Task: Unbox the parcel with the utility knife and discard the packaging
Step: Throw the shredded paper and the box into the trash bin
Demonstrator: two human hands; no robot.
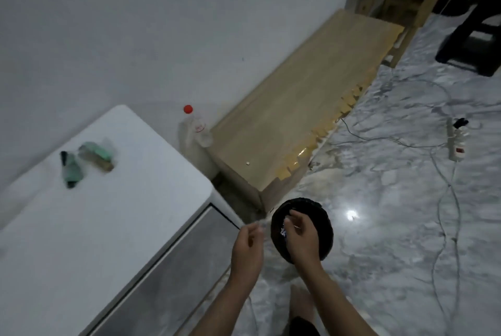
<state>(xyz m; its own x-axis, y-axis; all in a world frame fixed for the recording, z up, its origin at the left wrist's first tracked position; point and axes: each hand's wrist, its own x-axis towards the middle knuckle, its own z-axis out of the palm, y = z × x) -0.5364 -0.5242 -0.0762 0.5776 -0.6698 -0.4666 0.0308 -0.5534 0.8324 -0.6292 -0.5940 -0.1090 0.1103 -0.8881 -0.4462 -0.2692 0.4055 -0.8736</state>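
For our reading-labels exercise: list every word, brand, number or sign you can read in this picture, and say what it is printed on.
Nothing here can be read.
Plastic bottle with the red cap: a red mark on its label, too blurred to read.
Green packets on the white table: no print can be made out.
Scrap at the right hand over the black bin: bluish marks, too small to read.

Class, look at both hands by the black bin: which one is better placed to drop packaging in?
The right hand: it is already over the black bin, holding a scrap. The left hand hangs beside the rim.
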